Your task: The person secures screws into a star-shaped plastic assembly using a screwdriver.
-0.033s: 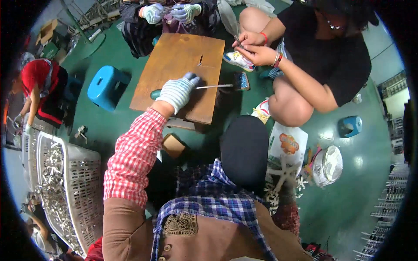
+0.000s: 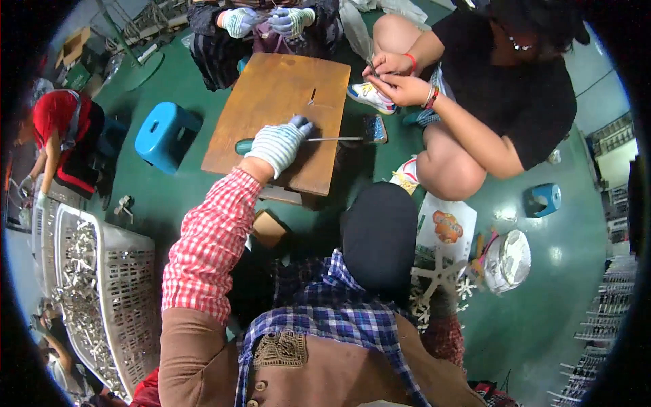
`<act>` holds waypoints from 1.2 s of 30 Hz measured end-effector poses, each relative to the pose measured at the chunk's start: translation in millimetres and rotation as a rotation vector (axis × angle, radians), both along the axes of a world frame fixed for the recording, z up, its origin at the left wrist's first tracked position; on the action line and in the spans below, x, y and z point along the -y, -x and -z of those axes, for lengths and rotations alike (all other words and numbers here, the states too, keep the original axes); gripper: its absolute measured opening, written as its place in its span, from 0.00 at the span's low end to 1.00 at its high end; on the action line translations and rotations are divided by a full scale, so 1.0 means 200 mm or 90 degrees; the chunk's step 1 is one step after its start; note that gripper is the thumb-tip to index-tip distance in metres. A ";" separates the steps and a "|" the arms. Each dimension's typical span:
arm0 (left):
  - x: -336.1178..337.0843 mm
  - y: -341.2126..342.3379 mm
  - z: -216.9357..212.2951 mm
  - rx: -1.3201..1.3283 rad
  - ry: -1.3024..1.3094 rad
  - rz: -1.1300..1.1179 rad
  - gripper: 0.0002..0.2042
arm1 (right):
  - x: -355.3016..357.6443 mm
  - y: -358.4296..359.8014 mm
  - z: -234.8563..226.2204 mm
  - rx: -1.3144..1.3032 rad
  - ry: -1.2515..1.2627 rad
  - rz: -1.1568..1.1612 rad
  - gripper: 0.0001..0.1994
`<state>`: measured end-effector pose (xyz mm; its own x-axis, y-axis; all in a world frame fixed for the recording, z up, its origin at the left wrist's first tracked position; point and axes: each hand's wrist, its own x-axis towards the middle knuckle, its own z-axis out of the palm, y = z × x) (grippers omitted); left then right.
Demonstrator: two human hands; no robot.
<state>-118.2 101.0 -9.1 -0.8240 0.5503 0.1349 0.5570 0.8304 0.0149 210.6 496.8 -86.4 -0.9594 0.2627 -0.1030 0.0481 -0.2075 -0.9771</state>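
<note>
Green floor (image 2: 542,298) all around. White basket (image 2: 108,298) lower left, full of metal bits. Wooden bench (image 2: 271,102) upper middle. Blue stool (image 2: 163,136) left of bench. Person in black squats upper right, close to bench. Left hand (image 2: 279,144), gloved, closed around green-handled tool (image 2: 305,141) lying across bench. Right hand hidden, cannot tell.

right hand: hidden below the black cap (image 2: 378,234); tool handle (image 2: 245,145): mostly covered by gloved left hand (image 2: 279,144); basket (image 2: 129,305) contents: too small to tell.
</note>
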 end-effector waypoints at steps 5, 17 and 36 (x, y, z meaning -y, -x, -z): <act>0.01 0.03 0.00 -0.015 0.039 0.014 0.15 | 0.07 0.14 -0.05 -0.094 -0.439 -0.168 0.15; 0.18 -0.11 -0.10 0.170 -0.236 -0.174 0.13 | 0.82 0.82 -0.56 -0.121 -0.003 -0.386 0.37; 0.45 -0.70 -0.41 0.360 -1.055 -0.270 0.10 | 1.44 1.21 -0.58 -0.240 -0.251 -0.424 0.13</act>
